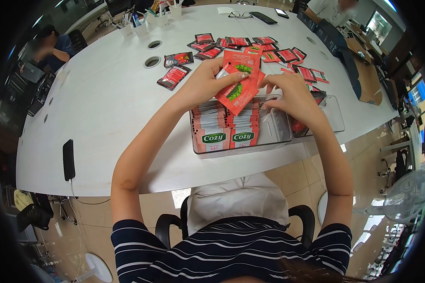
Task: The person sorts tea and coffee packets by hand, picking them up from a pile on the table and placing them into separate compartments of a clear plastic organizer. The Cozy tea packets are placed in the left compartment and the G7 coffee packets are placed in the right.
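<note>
My left hand [210,82] is closed around a few red tea sachets [241,64] with green leaf pictures, held fanned above a clear plastic box [274,137]. Just to their right, my right hand [295,94] hovers over the box's right side, fingers curved and apart, with nothing visible between them. Two rows of tea sachets marked Cozy [214,137] stand upright in the left part of the box. Beside it, partly behind my right forearm, a second clear box [334,115] contains red and black packets.
Red and black packets [174,77] lie scattered across the white table [104,104]. A phone [69,159] with a cable is at the left, cups of pens [140,30] and glasses [241,15] at the back. Dark cardboard [349,56] lies right; two people sit farther off.
</note>
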A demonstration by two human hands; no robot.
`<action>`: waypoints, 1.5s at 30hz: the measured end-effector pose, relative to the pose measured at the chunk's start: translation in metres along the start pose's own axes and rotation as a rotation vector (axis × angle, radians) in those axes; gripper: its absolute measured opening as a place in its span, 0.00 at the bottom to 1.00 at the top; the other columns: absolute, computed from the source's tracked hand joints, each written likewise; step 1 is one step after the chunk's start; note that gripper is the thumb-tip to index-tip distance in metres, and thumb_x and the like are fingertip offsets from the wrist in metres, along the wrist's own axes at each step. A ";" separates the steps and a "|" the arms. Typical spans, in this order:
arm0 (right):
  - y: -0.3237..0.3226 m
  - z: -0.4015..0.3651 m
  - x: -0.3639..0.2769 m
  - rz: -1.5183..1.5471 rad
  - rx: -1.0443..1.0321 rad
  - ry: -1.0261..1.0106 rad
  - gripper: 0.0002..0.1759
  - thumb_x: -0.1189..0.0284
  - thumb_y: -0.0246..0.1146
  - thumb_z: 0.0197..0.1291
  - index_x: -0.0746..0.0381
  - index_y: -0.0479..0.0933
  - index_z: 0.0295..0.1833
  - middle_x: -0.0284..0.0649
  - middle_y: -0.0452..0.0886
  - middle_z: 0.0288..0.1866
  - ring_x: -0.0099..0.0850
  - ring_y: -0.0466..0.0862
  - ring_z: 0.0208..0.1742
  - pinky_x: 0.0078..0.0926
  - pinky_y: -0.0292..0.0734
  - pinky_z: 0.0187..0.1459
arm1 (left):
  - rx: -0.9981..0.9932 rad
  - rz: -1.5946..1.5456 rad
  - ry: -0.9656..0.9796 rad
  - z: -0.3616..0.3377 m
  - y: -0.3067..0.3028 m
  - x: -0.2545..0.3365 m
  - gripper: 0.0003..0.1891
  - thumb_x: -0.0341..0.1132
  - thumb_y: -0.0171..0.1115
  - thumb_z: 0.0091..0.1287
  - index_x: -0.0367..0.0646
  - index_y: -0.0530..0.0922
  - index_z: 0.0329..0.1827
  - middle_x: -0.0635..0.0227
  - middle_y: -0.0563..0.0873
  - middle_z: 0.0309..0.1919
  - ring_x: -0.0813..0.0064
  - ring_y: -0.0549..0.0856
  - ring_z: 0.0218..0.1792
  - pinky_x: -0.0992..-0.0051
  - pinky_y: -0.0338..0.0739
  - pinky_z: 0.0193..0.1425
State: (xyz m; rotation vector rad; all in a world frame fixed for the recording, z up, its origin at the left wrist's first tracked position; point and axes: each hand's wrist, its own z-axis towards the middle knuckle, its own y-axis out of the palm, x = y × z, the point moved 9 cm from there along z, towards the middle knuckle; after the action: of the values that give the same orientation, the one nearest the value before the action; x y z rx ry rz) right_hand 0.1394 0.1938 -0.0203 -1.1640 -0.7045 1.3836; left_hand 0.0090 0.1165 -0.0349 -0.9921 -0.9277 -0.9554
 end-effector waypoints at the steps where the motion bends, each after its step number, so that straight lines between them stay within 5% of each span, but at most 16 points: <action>1: -0.006 0.000 0.004 0.083 0.023 0.018 0.18 0.69 0.73 0.47 0.59 0.80 0.45 0.34 0.82 0.33 0.33 0.81 0.43 0.34 0.67 0.55 | -0.006 -0.018 -0.020 0.000 0.001 -0.002 0.18 0.39 0.63 0.69 0.37 0.77 0.56 0.68 0.87 0.44 0.88 0.84 0.40 0.83 0.80 0.44; 6: -0.031 0.005 0.017 0.562 0.233 0.194 0.17 0.68 0.70 0.54 0.63 0.80 0.47 0.35 0.84 0.38 0.29 0.83 0.41 0.27 0.74 0.44 | -0.039 -0.105 -0.127 -0.001 0.005 -0.006 0.19 0.37 0.65 0.68 0.36 0.76 0.57 0.68 0.87 0.44 0.88 0.84 0.41 0.84 0.81 0.43; 15: -0.039 0.005 0.003 0.518 0.426 0.113 0.12 0.72 0.71 0.54 0.63 0.80 0.43 0.34 0.84 0.37 0.21 0.81 0.36 0.17 0.73 0.36 | -0.107 -0.055 -0.023 -0.004 0.017 0.007 0.20 0.35 0.66 0.66 0.36 0.75 0.59 0.70 0.86 0.45 0.87 0.83 0.44 0.82 0.78 0.48; 18: -0.064 -0.010 0.016 0.571 0.659 0.145 0.08 0.76 0.68 0.56 0.63 0.79 0.42 0.35 0.85 0.39 0.20 0.82 0.40 0.16 0.74 0.36 | -0.089 0.034 0.016 -0.003 0.015 0.012 0.21 0.34 0.64 0.68 0.39 0.72 0.63 0.72 0.85 0.43 0.89 0.82 0.42 0.83 0.78 0.46; 21: -0.069 -0.017 0.000 0.633 0.710 -0.094 0.08 0.79 0.65 0.57 0.64 0.79 0.43 0.37 0.85 0.42 0.22 0.83 0.45 0.17 0.77 0.38 | -0.038 -0.179 -0.061 -0.005 0.013 0.008 0.23 0.33 0.60 0.71 0.42 0.67 0.68 0.72 0.85 0.42 0.90 0.82 0.42 0.84 0.77 0.46; 25: -0.053 -0.019 -0.031 0.320 0.504 -0.245 0.07 0.80 0.62 0.57 0.66 0.80 0.42 0.39 0.85 0.48 0.26 0.84 0.48 0.22 0.79 0.47 | 0.000 -0.261 -0.059 -0.005 0.012 0.004 0.22 0.34 0.54 0.74 0.40 0.63 0.69 0.67 0.82 0.51 0.87 0.82 0.48 0.82 0.78 0.52; 29: -0.039 -0.021 -0.011 0.592 0.506 -0.056 0.10 0.80 0.66 0.54 0.65 0.80 0.44 0.41 0.84 0.49 0.25 0.82 0.47 0.22 0.77 0.49 | -0.044 -0.176 -0.062 -0.004 0.014 0.003 0.21 0.34 0.52 0.75 0.37 0.64 0.68 0.66 0.81 0.54 0.85 0.80 0.52 0.80 0.78 0.55; 35: -0.029 -0.005 -0.010 0.907 0.350 0.114 0.33 0.81 0.74 0.46 0.63 0.74 0.61 0.39 0.78 0.57 0.22 0.80 0.45 0.19 0.76 0.40 | -0.184 -0.028 0.017 -0.011 0.030 0.017 0.19 0.33 0.53 0.74 0.36 0.68 0.64 0.68 0.82 0.52 0.85 0.79 0.50 0.80 0.74 0.55; 43: -0.046 -0.025 0.021 0.498 0.434 0.184 0.26 0.73 0.73 0.49 0.66 0.78 0.55 0.39 0.84 0.40 0.22 0.81 0.33 0.21 0.74 0.37 | 0.044 0.156 0.203 -0.004 0.007 0.027 0.18 0.32 0.56 0.72 0.41 0.71 0.64 0.69 0.82 0.48 0.87 0.80 0.46 0.81 0.76 0.50; 45: -0.051 -0.030 0.028 0.308 0.356 0.216 0.22 0.71 0.73 0.50 0.66 0.79 0.52 0.40 0.84 0.38 0.23 0.81 0.31 0.22 0.74 0.36 | 0.046 0.089 0.051 -0.003 -0.003 0.018 0.18 0.34 0.56 0.73 0.43 0.71 0.65 0.69 0.83 0.46 0.88 0.82 0.42 0.83 0.78 0.45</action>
State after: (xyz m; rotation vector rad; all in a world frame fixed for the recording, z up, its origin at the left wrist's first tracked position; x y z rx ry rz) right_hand 0.1898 0.2239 0.0097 -1.1411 -0.1170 1.5330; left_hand 0.0122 0.1093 -0.0185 -0.9582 -0.8528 -0.8774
